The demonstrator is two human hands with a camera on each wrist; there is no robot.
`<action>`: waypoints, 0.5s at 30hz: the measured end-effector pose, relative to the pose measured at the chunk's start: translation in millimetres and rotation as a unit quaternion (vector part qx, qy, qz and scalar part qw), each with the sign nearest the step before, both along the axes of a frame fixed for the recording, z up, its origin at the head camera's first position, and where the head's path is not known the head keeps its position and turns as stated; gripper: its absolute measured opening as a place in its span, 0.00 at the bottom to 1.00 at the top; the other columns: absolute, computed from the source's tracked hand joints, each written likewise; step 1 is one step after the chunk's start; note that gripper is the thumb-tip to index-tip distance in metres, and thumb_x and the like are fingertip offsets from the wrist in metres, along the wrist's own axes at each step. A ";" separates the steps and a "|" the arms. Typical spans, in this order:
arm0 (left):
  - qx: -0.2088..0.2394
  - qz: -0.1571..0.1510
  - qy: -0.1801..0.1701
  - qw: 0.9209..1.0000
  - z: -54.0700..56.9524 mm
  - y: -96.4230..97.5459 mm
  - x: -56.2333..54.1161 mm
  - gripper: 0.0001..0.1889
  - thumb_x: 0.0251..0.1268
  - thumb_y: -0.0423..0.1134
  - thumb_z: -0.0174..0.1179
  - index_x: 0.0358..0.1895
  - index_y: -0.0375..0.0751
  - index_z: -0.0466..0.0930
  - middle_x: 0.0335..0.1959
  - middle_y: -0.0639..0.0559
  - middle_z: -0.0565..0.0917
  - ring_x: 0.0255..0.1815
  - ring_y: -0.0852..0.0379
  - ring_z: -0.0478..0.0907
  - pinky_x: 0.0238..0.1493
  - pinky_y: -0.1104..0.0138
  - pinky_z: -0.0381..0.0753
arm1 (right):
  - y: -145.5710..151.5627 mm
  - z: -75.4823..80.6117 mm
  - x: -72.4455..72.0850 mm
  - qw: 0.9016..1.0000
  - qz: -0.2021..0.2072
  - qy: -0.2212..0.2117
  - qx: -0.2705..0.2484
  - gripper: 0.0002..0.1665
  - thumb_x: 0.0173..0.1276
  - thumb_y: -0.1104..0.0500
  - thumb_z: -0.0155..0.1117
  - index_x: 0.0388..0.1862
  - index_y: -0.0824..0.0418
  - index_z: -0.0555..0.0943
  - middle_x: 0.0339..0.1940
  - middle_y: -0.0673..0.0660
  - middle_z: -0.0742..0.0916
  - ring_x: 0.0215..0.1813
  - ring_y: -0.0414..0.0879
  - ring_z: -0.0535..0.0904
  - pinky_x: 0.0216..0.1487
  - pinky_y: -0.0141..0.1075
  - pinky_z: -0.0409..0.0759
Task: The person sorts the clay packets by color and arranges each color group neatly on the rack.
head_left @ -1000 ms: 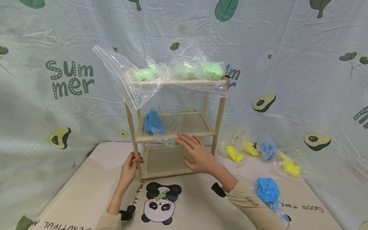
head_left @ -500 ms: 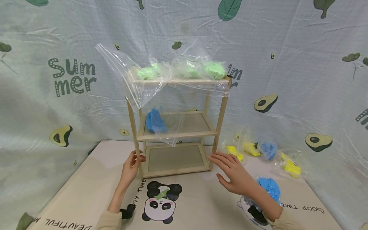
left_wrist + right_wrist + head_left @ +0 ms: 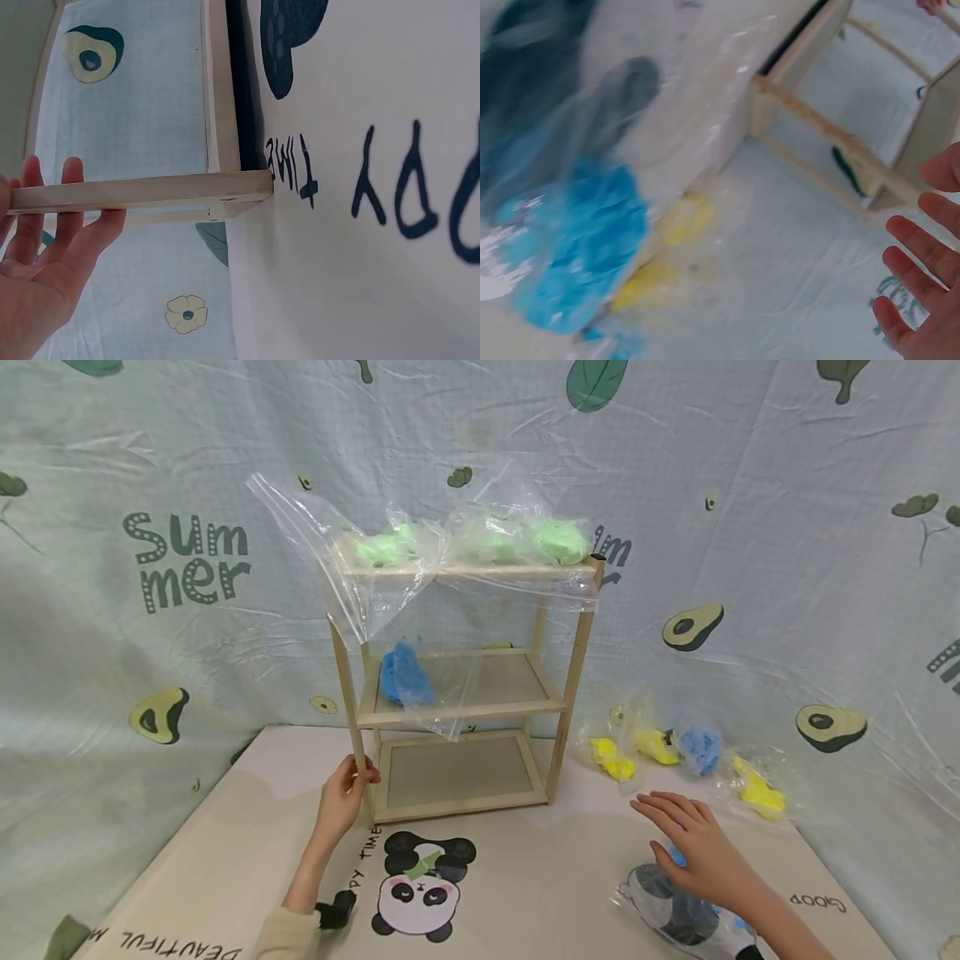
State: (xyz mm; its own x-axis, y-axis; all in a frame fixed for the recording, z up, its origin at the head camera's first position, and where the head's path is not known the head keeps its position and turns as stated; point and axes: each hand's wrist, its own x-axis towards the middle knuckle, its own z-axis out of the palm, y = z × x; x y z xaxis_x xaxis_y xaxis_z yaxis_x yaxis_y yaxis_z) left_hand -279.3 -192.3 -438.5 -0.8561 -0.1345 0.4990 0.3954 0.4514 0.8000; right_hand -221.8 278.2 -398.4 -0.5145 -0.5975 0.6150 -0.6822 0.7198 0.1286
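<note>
My left hand (image 3: 343, 795) grips the front left post of a wooden shelf rack (image 3: 461, 713), low down; the left wrist view shows its fingers around the post (image 3: 142, 193). My right hand (image 3: 701, 847) hovers with fingers spread over a clear bag with blue contents (image 3: 592, 247), holding nothing. That hand hides most of the blue lump in the head view. On the middle shelf lies a bagged blue lump (image 3: 405, 675). Several bagged light green lumps (image 3: 558, 542) sit on the top shelf, their clear plastic hanging over the front edge.
Right of the rack lie bagged yellow lumps (image 3: 612, 760) and another bagged blue lump (image 3: 700, 750). The tabletop (image 3: 540, 893) carries a printed panda (image 3: 416, 902) and lettering. A printed cloth (image 3: 787, 568) hangs behind and at the sides.
My right hand has moved from the front of the middle shelf, rightward and down, to above the blue bag at the right. The left hand stays on the post.
</note>
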 end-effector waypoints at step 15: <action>0.003 -0.007 -0.013 1.000 1.1 0.0 1.3 0.08 0.62 0.32 0.50 0.40 0.29 0.69 0.31 0.41 0.78 0.34 0.64 0.78 0.41 0.68 0.76 | 64.8 -23.8 9.3 0.996 -0.081 -0.037 0.012 0.35 0.43 0.63 0.70 0.55 0.57 0.72 0.51 0.59 0.78 0.53 0.54 0.67 0.43 0.48 0.62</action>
State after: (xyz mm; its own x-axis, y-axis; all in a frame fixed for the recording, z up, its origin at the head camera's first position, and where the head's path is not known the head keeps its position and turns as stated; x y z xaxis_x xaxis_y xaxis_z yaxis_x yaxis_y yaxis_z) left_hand -278.1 -192.3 -437.4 -0.8704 -0.1248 0.4762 0.3815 0.4405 0.8127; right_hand -212.6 342.9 -422.2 -0.6484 -0.5180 0.5579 -0.5663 0.8179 0.1013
